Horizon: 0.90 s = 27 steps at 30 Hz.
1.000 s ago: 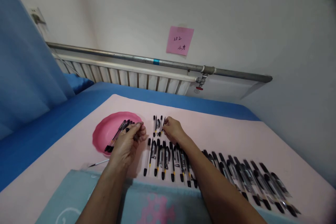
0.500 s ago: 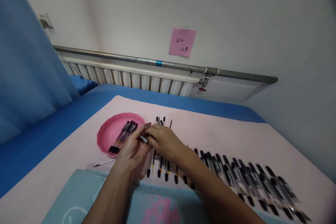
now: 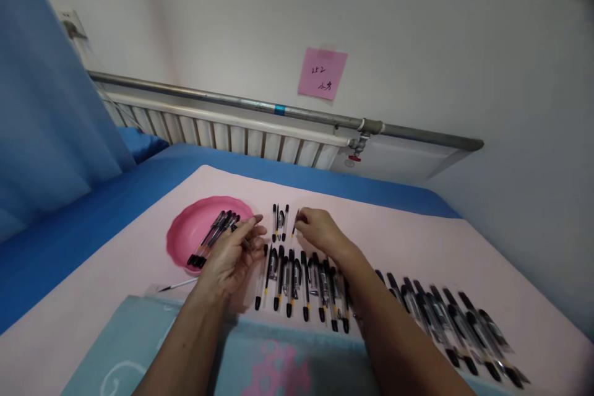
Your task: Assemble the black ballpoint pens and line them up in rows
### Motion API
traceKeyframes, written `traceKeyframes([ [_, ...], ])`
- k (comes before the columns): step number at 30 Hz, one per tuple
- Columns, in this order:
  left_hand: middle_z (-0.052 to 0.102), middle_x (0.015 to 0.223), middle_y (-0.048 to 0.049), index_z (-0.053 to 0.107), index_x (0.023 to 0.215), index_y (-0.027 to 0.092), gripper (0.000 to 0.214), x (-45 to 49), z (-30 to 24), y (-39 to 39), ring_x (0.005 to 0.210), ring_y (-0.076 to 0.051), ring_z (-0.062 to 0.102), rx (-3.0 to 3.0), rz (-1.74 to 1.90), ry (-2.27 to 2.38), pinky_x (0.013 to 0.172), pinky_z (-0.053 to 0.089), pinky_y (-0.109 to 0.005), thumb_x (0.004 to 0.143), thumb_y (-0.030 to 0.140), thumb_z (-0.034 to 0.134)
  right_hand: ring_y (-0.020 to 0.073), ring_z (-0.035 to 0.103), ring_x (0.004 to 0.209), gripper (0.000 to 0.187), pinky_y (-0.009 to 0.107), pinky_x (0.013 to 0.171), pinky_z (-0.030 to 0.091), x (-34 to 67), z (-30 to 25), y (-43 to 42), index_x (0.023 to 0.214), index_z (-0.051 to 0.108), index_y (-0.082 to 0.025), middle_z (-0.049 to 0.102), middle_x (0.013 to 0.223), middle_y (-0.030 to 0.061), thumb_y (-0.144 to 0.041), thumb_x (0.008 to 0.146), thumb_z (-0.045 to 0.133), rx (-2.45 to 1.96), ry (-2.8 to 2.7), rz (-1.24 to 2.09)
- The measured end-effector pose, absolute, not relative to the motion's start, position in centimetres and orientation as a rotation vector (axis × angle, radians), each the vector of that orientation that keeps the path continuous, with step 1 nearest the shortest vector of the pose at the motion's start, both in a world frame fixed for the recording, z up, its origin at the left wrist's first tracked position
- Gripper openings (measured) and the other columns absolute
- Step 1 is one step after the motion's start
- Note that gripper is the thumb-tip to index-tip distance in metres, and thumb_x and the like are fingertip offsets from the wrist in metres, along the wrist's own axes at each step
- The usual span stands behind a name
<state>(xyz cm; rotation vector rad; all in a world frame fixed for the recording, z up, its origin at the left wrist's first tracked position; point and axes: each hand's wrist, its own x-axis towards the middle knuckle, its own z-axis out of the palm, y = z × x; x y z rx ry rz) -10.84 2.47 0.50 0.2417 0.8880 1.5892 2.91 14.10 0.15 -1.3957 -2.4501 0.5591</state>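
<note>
My left hand (image 3: 231, 257) rests on the pink cloth beside a pink dish (image 3: 185, 238) holding several black pens (image 3: 212, 238); its fingers curl round a small pen part (image 3: 245, 242). My right hand (image 3: 320, 232) reaches forward and pinches a thin pen refill (image 3: 295, 223) by a few small pen parts (image 3: 279, 221). Below both hands lies a long row of black pens and parts (image 3: 301, 281) running off to the right (image 3: 445, 322).
A single thin refill (image 3: 175, 286) lies at the left near a light blue cloth (image 3: 153, 346) at the near edge. Blue bedding (image 3: 93, 210) surrounds the pink cloth. A radiator (image 3: 223, 133), a pipe and a pink note (image 3: 322, 73) are on the wall behind.
My right hand came over to meet my left hand half a second ago, then moved back out to the small parts at the far side. My left hand stayed by the dish.
</note>
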Motion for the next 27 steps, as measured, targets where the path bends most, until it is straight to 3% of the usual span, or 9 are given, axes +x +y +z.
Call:
traceKeyframes([
  [3,0.051,0.06,0.0024,0.058,0.084,0.011,0.025,-11.1,0.3,2.6,0.039,-0.001,0.036,0.259,1.583,0.856,0.034,0.027,-0.014,0.065,0.023,0.068,0.0146,0.054,0.062,0.011,0.022,0.055,0.034,3.7,-1.2,15.3,0.065,0.062,-0.015,0.063,0.064,0.0044,-0.013,0.067,0.052,-1.507,-2.465,0.563],
  [12,0.058,0.07,-0.0049,0.061,0.082,0.01,0.014,-11.0,0.0,2.8,0.056,-0.008,0.054,0.186,1.613,0.955,0.053,0.047,-0.019,0.07,0.016,0.062,0.0124,0.051,0.045,0.014,0.021,0.049,0.033,3.4,-2.3,14.8,0.055,0.059,-0.016,0.055,0.045,0.0004,-0.011,0.066,0.052,-1.544,-2.455,0.669],
  [16,0.061,0.072,-0.0064,0.061,0.08,0.01,0.009,-10.8,0.0,2.8,0.062,-0.01,0.058,0.197,1.622,0.918,0.062,0.049,-0.023,0.072,0.013,0.06,0.0112,0.051,0.044,0.015,0.021,0.05,0.035,3.2,-2.3,14.7,0.066,0.062,-0.017,0.058,0.051,0.0001,-0.016,0.073,0.049,-1.486,-2.43,0.711],
  [21,0.064,0.087,-0.0123,0.061,0.084,0.01,0.013,-10.0,0.4,2.8,0.082,-0.018,0.061,0.225,1.632,0.858,0.077,0.049,-0.032,0.077,0.019,0.054,0.0136,0.057,0.071,0.017,0.022,0.064,0.039,3.2,0.5,14.0,0.075,0.063,-0.015,0.065,0.076,0.0048,-0.015,0.076,0.046,-1.381,-2.358,0.657],
  [25,0.064,0.098,-0.0109,0.062,0.089,0.012,0.018,-8.9,0.8,3.0,0.095,-0.017,0.058,0.248,1.707,0.8,0.083,0.045,-0.028,0.081,0.021,0.049,0.0111,0.057,0.075,0.017,0.02,0.067,0.04,2.3,3.0,11.0,0.084,0.063,-0.018,0.065,0.081,0.0001,-0.018,0.076,0.048,-0.872,-2.412,1.105],
  [27,0.064,0.098,-0.01,0.063,0.09,0.012,0.02,-8.4,1.0,3.0,0.098,-0.016,0.056,0.251,1.731,0.77,0.085,0.044,-0.026,0.081,0.021,0.048,0.011,0.056,0.077,0.018,0.021,0.069,0.041,1.7,3.5,9.4,0.086,0.062,-0.018,0.064,0.084,-0.0006,-0.014,0.073,0.05,-0.725,-2.42,1.177],
])
